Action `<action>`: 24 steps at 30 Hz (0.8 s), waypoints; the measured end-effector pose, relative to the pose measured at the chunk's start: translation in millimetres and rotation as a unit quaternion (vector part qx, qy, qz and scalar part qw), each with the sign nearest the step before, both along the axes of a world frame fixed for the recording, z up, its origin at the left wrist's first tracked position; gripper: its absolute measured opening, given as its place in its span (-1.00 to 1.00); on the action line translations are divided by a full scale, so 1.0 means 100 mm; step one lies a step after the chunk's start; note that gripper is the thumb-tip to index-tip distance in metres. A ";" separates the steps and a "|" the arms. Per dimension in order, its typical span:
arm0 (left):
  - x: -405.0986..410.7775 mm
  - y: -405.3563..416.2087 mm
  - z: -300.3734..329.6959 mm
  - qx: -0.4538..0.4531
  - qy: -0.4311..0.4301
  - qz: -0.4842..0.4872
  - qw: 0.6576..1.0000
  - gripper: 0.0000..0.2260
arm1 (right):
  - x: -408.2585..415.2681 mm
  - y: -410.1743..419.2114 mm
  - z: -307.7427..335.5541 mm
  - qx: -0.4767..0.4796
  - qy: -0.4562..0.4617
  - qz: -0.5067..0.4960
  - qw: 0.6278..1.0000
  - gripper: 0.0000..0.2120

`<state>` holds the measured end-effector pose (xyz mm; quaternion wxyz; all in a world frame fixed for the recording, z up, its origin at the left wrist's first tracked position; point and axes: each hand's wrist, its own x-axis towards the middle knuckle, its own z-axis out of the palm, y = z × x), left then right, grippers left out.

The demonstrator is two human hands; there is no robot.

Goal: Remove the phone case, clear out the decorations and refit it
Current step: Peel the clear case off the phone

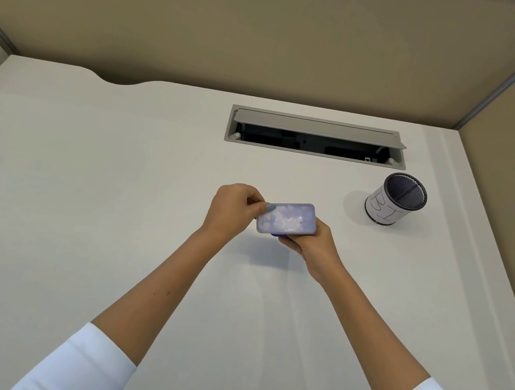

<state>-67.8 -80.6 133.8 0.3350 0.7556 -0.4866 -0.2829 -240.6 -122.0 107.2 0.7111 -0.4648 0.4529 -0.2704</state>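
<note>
A phone in a pale lilac case (287,218) with white patches showing through its back is held lengthwise above the white desk, back side up. My left hand (235,208) pinches its left end, the thumb lying on the case's top corner. My right hand (311,248) cups the phone from underneath at the right and near side. A dark blue edge of the phone shows just below the case by my right fingers. Whether the white patches are loose decorations or a printed pattern I cannot tell.
A black mesh pen cup (397,200) wrapped in white paper stands to the right of the hands. Behind them a grey cable hatch (316,137) is set into the desk (91,193) with its lid propped open. Beige partition walls close the back and right.
</note>
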 end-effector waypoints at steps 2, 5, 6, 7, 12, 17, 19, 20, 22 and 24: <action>-0.02 0.00 -0.01 -0.020 -0.035 0.000 0.999 -0.88 | 0.01 0.00 -0.01 0.000 -0.003 -0.006 1.000 -0.73; -0.04 0.01 -0.03 -0.051 -0.081 0.001 0.995 -0.89 | 0.03 0.00 -0.01 0.001 -0.006 -0.014 1.000 -0.72; -0.05 0.01 -0.04 -0.062 -0.092 0.002 0.994 -0.89 | 0.03 0.00 -0.02 0.003 -0.005 -0.018 1.000 -0.71; -0.05 0.02 -0.04 -0.072 -0.102 0.003 0.992 -0.89 | 0.04 0.00 -0.02 0.004 -0.005 -0.020 1.000 -0.71; -0.05 0.05 -0.06 -0.105 -0.125 -0.001 0.987 -0.90 | 0.04 0.00 -0.02 0.011 -0.006 -0.027 1.000 -0.72; -0.08 -0.01 -0.02 -0.111 -0.124 -0.020 0.986 -0.74 | 0.06 -0.02 0.00 0.023 -0.013 -0.019 0.999 -0.70; -0.12 -0.09 0.04 -0.090 -0.100 -0.066 0.989 -0.69 | 0.06 -0.02 0.00 0.021 -0.013 -0.006 1.000 -0.68; -0.15 -0.14 0.07 -0.069 -0.094 -0.092 0.989 -0.69 | 0.07 -0.01 0.01 0.019 -0.015 0.004 1.000 -0.67; -0.21 -0.23 0.13 -0.012 -0.098 -0.135 0.986 -0.74 | 0.07 -0.01 0.01 0.017 -0.017 0.029 0.999 -0.68; -0.24 -0.31 0.17 0.034 -0.090 -0.158 0.983 -0.78 | 0.08 -0.01 0.01 0.019 -0.011 0.046 0.999 -0.71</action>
